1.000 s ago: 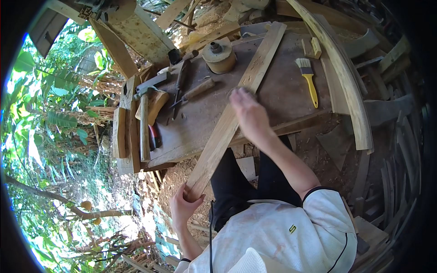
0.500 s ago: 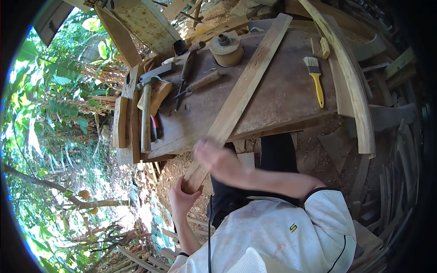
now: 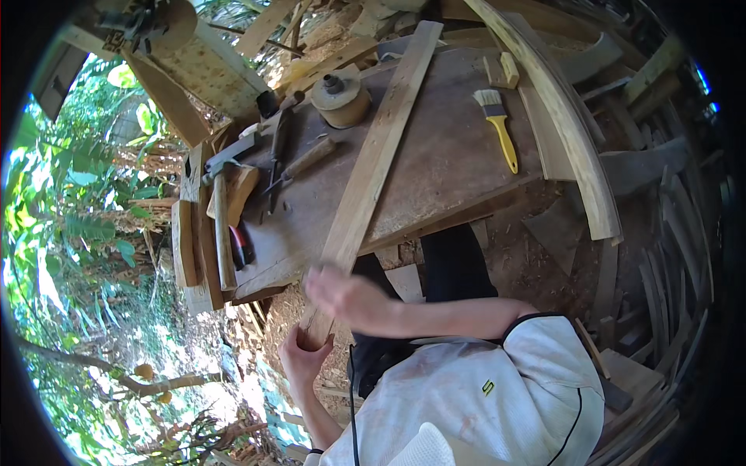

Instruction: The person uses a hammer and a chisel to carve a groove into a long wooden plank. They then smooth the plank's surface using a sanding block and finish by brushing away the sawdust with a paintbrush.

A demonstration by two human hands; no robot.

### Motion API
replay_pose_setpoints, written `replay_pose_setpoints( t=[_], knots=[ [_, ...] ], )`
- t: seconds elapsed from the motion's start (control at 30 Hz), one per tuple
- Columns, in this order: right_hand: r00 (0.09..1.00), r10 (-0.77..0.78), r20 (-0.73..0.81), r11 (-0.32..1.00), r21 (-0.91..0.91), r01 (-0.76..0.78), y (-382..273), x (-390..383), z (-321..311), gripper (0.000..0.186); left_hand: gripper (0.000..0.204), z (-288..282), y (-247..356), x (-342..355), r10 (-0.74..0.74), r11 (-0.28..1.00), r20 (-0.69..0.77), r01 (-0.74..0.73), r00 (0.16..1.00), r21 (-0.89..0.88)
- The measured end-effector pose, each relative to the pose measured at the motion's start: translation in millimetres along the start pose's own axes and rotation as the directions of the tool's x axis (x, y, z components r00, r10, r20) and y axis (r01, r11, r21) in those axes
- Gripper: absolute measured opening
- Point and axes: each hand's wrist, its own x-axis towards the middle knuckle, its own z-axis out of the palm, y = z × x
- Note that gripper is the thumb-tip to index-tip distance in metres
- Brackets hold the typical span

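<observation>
A long flat wooden plank (image 3: 378,151) slants across the workbench, its near end jutting past the front edge toward my body. My left hand (image 3: 303,361) is wrapped round that near end, thumb on one side and fingers on the other. Just above it, my right hand (image 3: 351,301) lies across the plank's upper face, between the left hand and the bench edge. Motion smears its fingers, so whether they touch the wood or hold anything is unclear.
On the bench (image 3: 458,140) lie a yellow-handled paintbrush (image 3: 501,132), a hammer (image 3: 224,225), red-handled pliers (image 3: 240,245), a wooden-handled tool (image 3: 307,159) and a round wooden block (image 3: 340,101). A curved timber (image 3: 571,132) overhangs the right side. Wood strips (image 3: 668,264) pile up beyond it.
The view has shifted, so the bench and tools appear further left. My right hand has slid slightly along the plank toward my left hand, which keeps its grip.
</observation>
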Motion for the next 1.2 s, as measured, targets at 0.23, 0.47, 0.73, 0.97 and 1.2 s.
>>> replay_pose_setpoints(
  t=[0.23,0.47,0.73,0.97,1.2],
  knots=[
    [0.995,-0.035,-0.098,0.964,0.260,0.060,52,15,-13,0.026,0.049,-23,-21,-10,-0.045,0.995,0.096,0.035,0.994,0.094],
    [0.821,0.435,-0.370,0.878,-0.027,-0.477,215,11,-83,0.023,0.062,-48,-55,-14,-0.189,0.982,0.057,0.188,0.980,0.029],
    [0.539,0.543,-0.644,0.666,-0.060,-0.743,234,-66,-149,0.030,0.090,-42,-80,-21,-0.178,0.984,-0.024,0.177,0.984,-0.029],
    [0.485,0.787,-0.381,0.421,-0.244,-0.874,245,-96,-164,0.037,0.068,-6,-94,-13,-0.194,0.929,-0.416,0.031,0.888,-0.368],
    [0.388,0.785,-0.483,0.439,-0.008,-0.898,238,-96,-166,0.029,0.058,16,-77,5,-0.689,0.580,-0.442,0.071,0.575,-0.812]
  ],
)
